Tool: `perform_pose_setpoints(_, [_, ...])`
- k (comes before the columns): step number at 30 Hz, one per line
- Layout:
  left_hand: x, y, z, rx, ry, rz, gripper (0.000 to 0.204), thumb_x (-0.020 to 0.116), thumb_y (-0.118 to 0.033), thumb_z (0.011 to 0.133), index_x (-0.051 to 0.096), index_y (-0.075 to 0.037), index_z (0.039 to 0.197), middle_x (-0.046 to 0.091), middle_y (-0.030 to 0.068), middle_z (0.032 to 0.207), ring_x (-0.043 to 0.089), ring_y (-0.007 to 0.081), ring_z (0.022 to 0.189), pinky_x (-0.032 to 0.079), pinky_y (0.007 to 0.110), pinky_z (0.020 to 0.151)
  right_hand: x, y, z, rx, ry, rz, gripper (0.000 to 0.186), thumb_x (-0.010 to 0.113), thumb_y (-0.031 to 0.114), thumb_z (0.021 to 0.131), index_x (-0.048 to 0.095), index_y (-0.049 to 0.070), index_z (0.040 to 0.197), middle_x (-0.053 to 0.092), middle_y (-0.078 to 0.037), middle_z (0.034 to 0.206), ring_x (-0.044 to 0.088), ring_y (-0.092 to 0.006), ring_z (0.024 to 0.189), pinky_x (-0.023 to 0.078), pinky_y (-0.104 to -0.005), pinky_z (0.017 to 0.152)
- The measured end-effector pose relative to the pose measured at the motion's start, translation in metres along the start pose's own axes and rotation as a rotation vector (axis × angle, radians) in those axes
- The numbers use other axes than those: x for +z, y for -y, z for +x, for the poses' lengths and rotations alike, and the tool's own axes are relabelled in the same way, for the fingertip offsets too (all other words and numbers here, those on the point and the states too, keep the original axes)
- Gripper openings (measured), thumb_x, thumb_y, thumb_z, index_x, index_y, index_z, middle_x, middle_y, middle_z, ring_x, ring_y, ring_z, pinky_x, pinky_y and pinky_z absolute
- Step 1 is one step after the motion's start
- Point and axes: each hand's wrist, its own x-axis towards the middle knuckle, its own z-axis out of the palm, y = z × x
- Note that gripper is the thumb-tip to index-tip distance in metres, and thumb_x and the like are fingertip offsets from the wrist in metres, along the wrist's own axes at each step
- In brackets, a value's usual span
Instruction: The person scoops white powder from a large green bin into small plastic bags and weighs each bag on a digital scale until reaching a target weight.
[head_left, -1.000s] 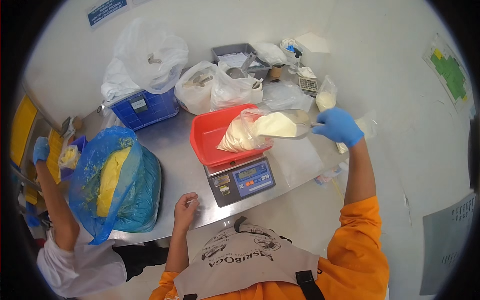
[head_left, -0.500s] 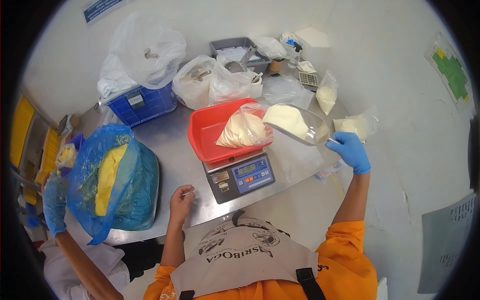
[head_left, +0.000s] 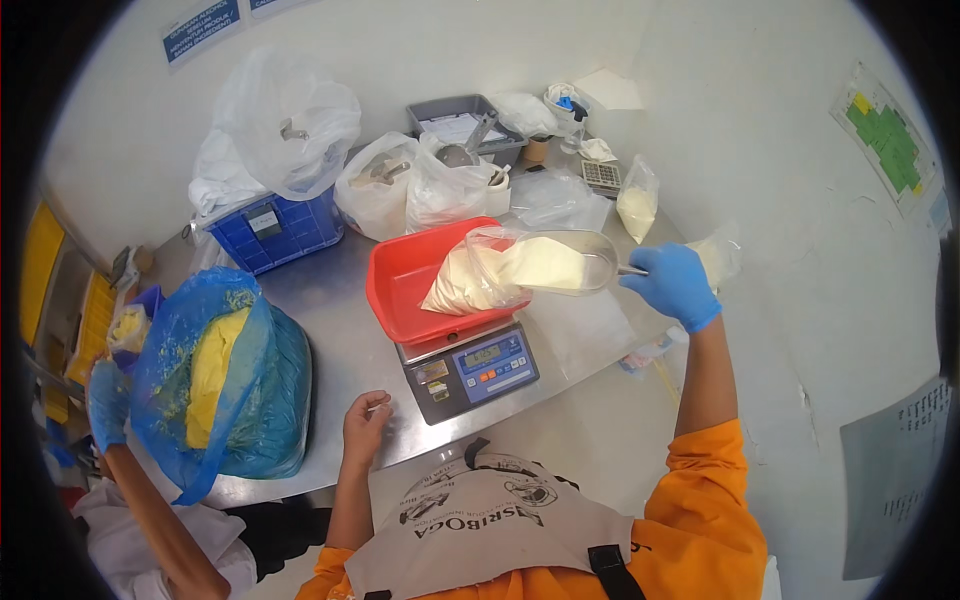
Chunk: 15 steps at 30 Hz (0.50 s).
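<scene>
A worker in a beige printed apron (head_left: 470, 535) and orange sleeves stands at a stainless-steel table (head_left: 335, 335). The bare left hand (head_left: 367, 425) rests near its front edge, fingers loosely curled, with nothing visible in its grasp. Just beyond sits a dark, blue-panelled digital scale (head_left: 470, 372), bearing a shallow red plastic tray (head_left: 395, 290). In the tray's right half leans a clear plastic bag of cream-coloured powder (head_left: 460, 283), its mouth toward the right. The right hand (head_left: 672, 287), in a blue glove, is closed around the handle of a rounded metal scoop (head_left: 600, 265) loaded with pale powder, its front lip at the bag's mouth; whether it reaches inside is hard to tell.

No hand steadies the bag, so a push from the scoop could fold its thin rim inward or tip it over. A sharp tilt could send powder past the opening into the tray, and scoop pressure on the bag could skew the weight reading.

To the left, near a co-worker's blue-gloved hand (head_left: 108, 400), slumps a large blue plastic sack (head_left: 285, 385) holding a yellow mass (head_left: 215, 375). At the back stand a blue plastic crate (head_left: 290, 238), white plastic bags (head_left: 375, 205) and a grey tray (head_left: 510, 152).
</scene>
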Motion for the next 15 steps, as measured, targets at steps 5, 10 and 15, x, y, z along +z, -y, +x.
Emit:
perform_pose_setpoints(5, [-0.006, 0.006, -0.007, -0.026, -0.013, -0.015, 0.024, 0.061, -0.008, 0.093, 0.062, 0.0, 0.116, 0.067, 0.009, 0.111, 0.065, 0.0147, 0.092, 0.052, 0.026, 0.079, 0.011, 0.001, -0.011, 0.017, -0.074, 0.041, 0.026, 0.075, 0.037, 0.077, 0.07, 0.012, 0.08, 0.066, -0.012, 0.071, 0.064, -0.0328, 0.069, 0.049, -0.0442, 0.062])
perform_pose_setpoints(10, [0.001, -0.006, -0.01, -0.056, -0.018, 0.002, 0.024, 0.061, -0.008, 0.094, 0.062, 0.0, 0.117, 0.067, 0.009, 0.111, 0.065, 0.0149, 0.089, 0.051, 0.026, 0.077, 0.03, -0.011, -0.02, 0.076, -0.083, 0.249, 0.027, 0.076, 0.035, 0.078, 0.071, 0.009, 0.081, 0.067, -0.014, 0.073, 0.063, -0.0334, 0.066, 0.049, -0.0429, 0.061])
perform_pose_setpoints(15, [0.0, -0.001, -0.01, -0.028, -0.007, 0.036, 0.024, 0.061, -0.013, 0.095, 0.062, -0.004, 0.117, 0.067, 0.0061, 0.114, 0.066, 0.0151, 0.09, 0.05, 0.027, 0.074, 0.064, -0.023, -0.059, 0.292, -0.008, 0.569, 0.028, 0.074, 0.028, 0.082, 0.067, 0.0, 0.081, 0.061, -0.009, 0.063, 0.055, -0.024, 0.056, 0.046, -0.0355, 0.059])
